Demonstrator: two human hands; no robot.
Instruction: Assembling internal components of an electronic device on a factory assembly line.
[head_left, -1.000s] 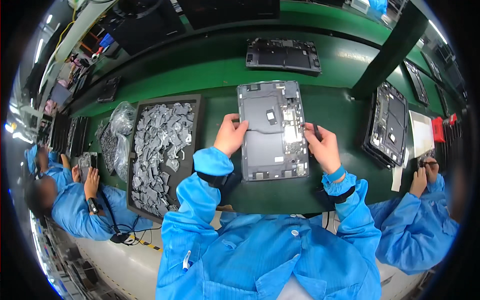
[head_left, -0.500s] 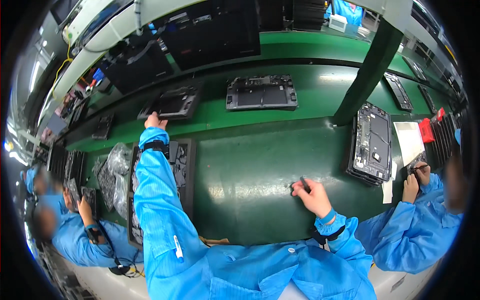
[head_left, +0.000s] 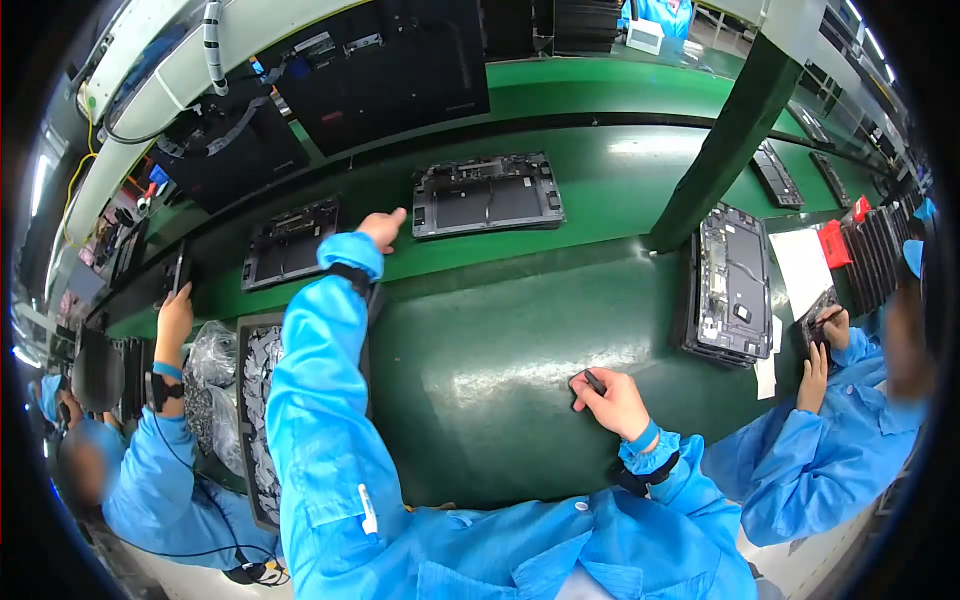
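My left hand reaches out over the green belt, its fingers stretched toward a dark opened laptop base with exposed inner parts. A small gap lies between the fingertips and that base, and the hand holds nothing. Left of my wrist is a second opened laptop base, partly covered by my sleeve. Above the green worktable, my right hand is closed around a short black pen-like tool. Its tip is hard to make out.
A foam tray of dark small parts lies under my left arm, beside clear plastic bags. Opened laptop bases are stacked at right, by a dark green post. Co-workers sit on both sides; the left one's hand holds a dark flat piece.
My left hand has let go of the left laptop base and moved right toward the other one. The left base sits farther left. The left co-worker's arm has reached forward to the belt.
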